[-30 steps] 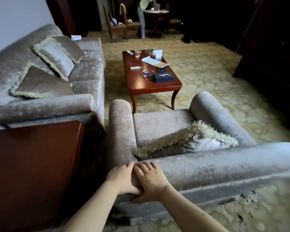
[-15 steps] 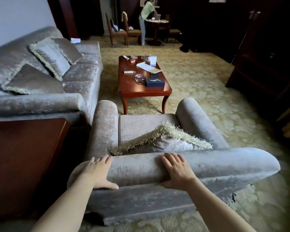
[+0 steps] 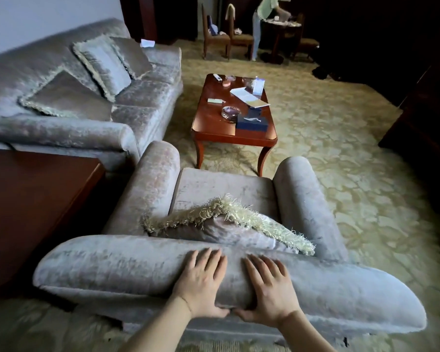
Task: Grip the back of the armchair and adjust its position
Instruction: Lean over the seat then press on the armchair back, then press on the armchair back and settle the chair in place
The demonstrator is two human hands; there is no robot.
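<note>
A grey velvet armchair [image 3: 341, 288] stands just in front of me, its rolled back running across the lower frame. My left hand [image 3: 201, 280] and my right hand [image 3: 269, 288] lie side by side on the middle of that back, fingers spread over the top and thumbs hooked under the roll. A fringed cushion [image 3: 229, 224] leans on the seat against the backrest. The chair faces away from me toward the coffee table.
A dark wooden side table [image 3: 31, 199] is close on the left. A matching grey sofa [image 3: 87, 128] with cushions sits beyond it. A red-brown coffee table [image 3: 214, 125] with papers and a box stands ahead. A person stands by chairs far back. Patterned carpet lies to the right.
Both hands have come together again at the middle of the backrest after being spread apart. The armchair's back has swung, with its right end now nearer to me.
</note>
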